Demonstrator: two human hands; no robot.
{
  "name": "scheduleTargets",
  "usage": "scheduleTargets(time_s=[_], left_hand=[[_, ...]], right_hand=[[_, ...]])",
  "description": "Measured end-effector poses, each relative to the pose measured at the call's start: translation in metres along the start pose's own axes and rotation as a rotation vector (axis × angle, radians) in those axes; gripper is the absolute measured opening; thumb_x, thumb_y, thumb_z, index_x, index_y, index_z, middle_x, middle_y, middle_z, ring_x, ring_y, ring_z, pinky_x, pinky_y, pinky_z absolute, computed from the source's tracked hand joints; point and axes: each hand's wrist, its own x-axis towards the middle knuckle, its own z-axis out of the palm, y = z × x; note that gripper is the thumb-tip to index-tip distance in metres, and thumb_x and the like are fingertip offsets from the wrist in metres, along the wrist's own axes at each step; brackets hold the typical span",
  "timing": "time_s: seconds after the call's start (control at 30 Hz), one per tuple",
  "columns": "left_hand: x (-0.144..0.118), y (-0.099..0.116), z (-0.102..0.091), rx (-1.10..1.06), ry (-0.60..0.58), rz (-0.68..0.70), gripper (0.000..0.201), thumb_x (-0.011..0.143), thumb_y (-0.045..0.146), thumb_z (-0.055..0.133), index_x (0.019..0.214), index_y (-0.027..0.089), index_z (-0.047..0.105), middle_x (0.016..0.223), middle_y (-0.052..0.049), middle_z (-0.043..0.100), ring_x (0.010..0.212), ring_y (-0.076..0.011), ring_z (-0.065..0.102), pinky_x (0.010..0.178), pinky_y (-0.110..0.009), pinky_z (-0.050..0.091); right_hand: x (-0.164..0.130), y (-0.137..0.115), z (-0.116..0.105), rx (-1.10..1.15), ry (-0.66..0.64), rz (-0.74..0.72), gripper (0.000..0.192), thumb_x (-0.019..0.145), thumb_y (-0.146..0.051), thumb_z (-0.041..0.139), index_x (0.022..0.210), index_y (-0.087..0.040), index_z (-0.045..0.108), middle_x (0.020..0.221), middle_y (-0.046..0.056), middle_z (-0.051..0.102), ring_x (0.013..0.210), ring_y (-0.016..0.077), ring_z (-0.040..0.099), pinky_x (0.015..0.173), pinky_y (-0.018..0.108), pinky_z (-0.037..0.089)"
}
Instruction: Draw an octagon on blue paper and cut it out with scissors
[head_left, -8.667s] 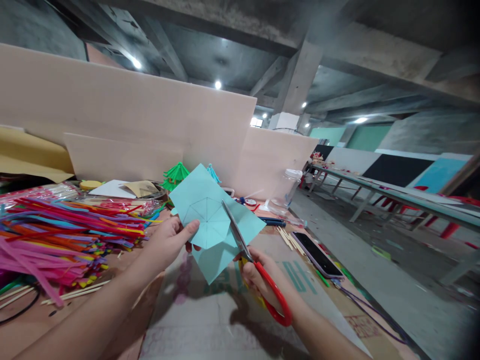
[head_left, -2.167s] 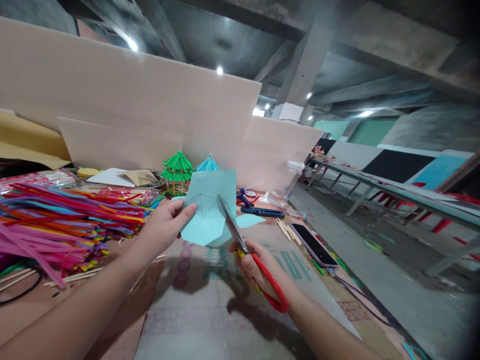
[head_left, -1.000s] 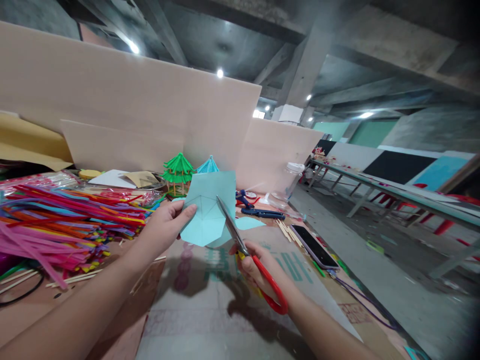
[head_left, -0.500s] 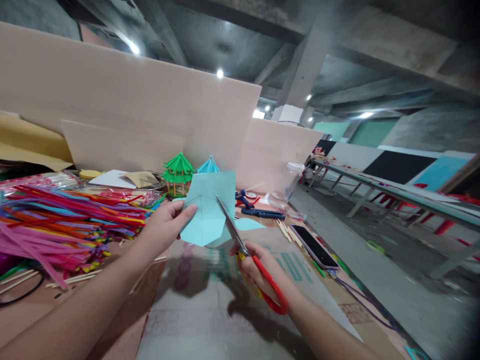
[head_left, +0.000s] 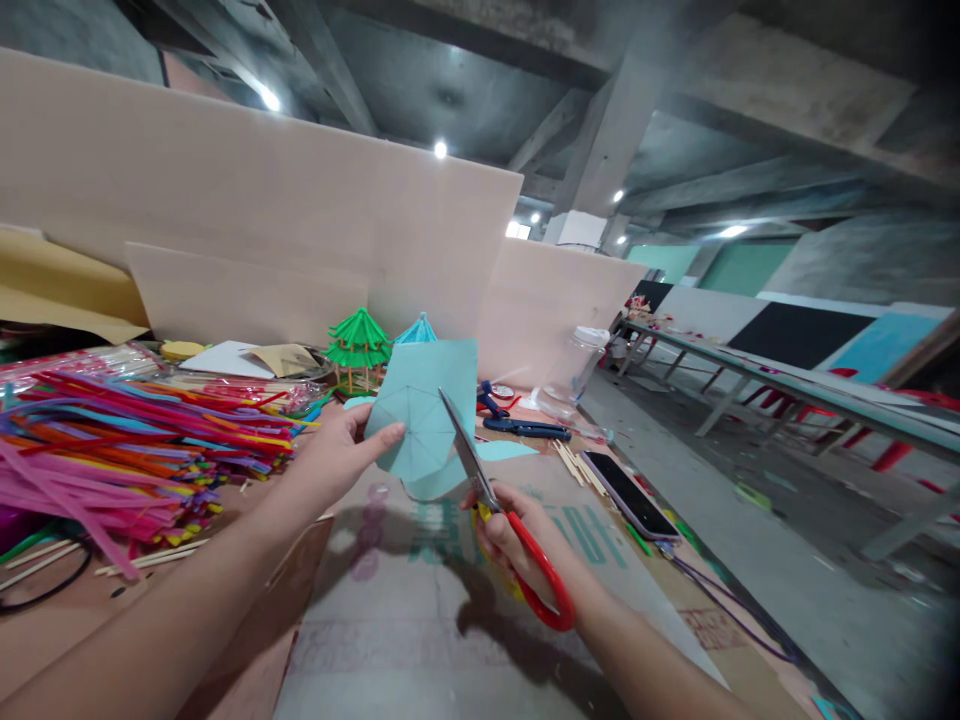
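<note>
Pinched by its left edge, a light-blue sheet of paper is held up in my left hand. Pencil lines fan out from a point on it, and its lower edge is cut to an angled outline. My right hand grips red-handled scissors, whose metal blades point up and look nearly closed beside the paper's right part. Whether the blades touch the paper I cannot tell. A light-blue offcut lies on the table behind the scissors.
Colourful pipe cleaners heap up on the left. Small green and blue pavilion models stand behind the paper. On the right lie a phone, thin wooden sticks, dark-blue pliers and a clear plastic jar.
The paper has turned and shifted slightly to the right in my left hand, so more of its pencil lines show. My right hand and the scissors stay almost in place.
</note>
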Motion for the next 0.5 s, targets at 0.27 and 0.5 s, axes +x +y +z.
scheduleTargets(time_s=[0.27,0.5], left_hand=[[0.0017,-0.0088,-0.0043,-0.053,0.156,0.052,0.031,0.097,0.044,0.060,0.110,0.016,0.062,0.091,-0.002,0.064,0.067,-0.0125,0.060,0.059,-0.027,0.053],[0.0006,-0.0074,-0.0025,-0.003,0.109,0.072,0.031,0.095,0.043,0.063,0.110,0.016,0.064,0.100,-0.004,0.066,0.081,-0.0172,0.065,0.070,-0.034,0.057]], right_hand=[[-0.0009,0.0013,0.0008,-0.022,-0.064,-0.020,0.064,0.081,-0.077,0.059,0.108,-0.020,0.053,0.065,-0.008,0.038,0.047,0.0059,0.028,0.041,0.019,0.023],[-0.0062,-0.0041,-0.0003,-0.164,-0.039,-0.141,0.065,0.087,-0.079,0.048,0.113,-0.020,0.056,0.076,-0.002,0.045,0.058,0.0104,0.035,0.051,0.025,0.030]])
